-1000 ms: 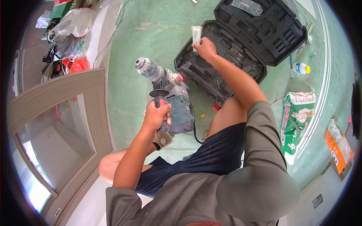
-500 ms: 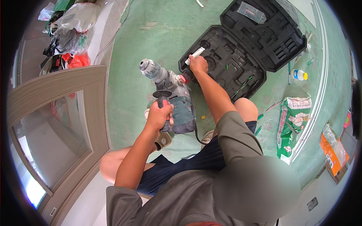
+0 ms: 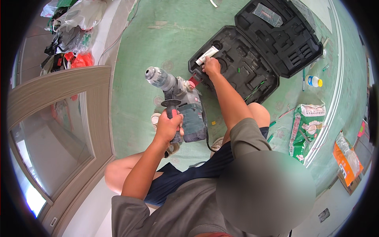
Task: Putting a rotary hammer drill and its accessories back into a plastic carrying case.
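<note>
My left hand [image 3: 169, 127] is closed round the side handle of a rotary hammer [image 3: 194, 120], a dusty dark green and grey tool. It stands between my feet, its chuck pointing away and to the left. Over the near left part of an open black tool case [image 3: 256, 81] is my right hand [image 3: 212, 66]. Beside its loosely bent fingertips, a white tube [image 3: 206, 55] lies in the case, its whole length showing. A red piece [image 3: 194, 81] shows between the case and the rotary hammer.
A framed glass door [image 3: 98, 118] stands at my left, with plastic bags [image 3: 85, 15] behind it. To the right are a white bottle with a yellow cap [image 3: 314, 81], a green and white sack [image 3: 306, 132] and an orange bag [image 3: 347, 162]. Green sheeting covers the floor.
My right hand has let go of the white tube and drawn slightly back to the right; the tube now rests in the case. My left hand keeps its grip, and the rotary hammer has barely shifted.
</note>
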The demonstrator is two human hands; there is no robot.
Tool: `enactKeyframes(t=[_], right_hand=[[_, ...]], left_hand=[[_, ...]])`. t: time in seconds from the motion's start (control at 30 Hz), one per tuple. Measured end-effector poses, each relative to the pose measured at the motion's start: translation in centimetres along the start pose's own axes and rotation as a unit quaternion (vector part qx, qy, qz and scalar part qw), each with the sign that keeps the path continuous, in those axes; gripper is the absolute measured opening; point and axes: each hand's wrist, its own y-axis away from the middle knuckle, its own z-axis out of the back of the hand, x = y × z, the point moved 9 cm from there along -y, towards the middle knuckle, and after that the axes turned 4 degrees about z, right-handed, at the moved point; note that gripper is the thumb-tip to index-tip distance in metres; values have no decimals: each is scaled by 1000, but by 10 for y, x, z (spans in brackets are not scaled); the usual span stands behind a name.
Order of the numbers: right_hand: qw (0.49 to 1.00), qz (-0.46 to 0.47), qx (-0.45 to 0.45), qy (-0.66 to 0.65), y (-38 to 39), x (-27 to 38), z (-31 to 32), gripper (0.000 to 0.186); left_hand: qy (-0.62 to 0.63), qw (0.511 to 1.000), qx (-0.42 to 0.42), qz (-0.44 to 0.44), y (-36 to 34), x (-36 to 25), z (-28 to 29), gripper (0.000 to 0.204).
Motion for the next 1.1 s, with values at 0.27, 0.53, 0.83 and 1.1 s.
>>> enactKeyframes(t=[0.27,0.53,0.83,1.1], right_hand=[[954,-73,176,-230,17,8,-24,35],[919,154,160,325,9,45,66,36],[932,106,1,348,1,-68,259,30],[876,291,129,362,75,-6,195,18]], left_hand=[[-18,1000,-12,3,3,-2,-2,23],[-40,999,-10,-15,2,-4,7,18],[-113,992,-26,-51,3,-25,-13,18],[-142,986,23,-84,0,-34,-38,32]])
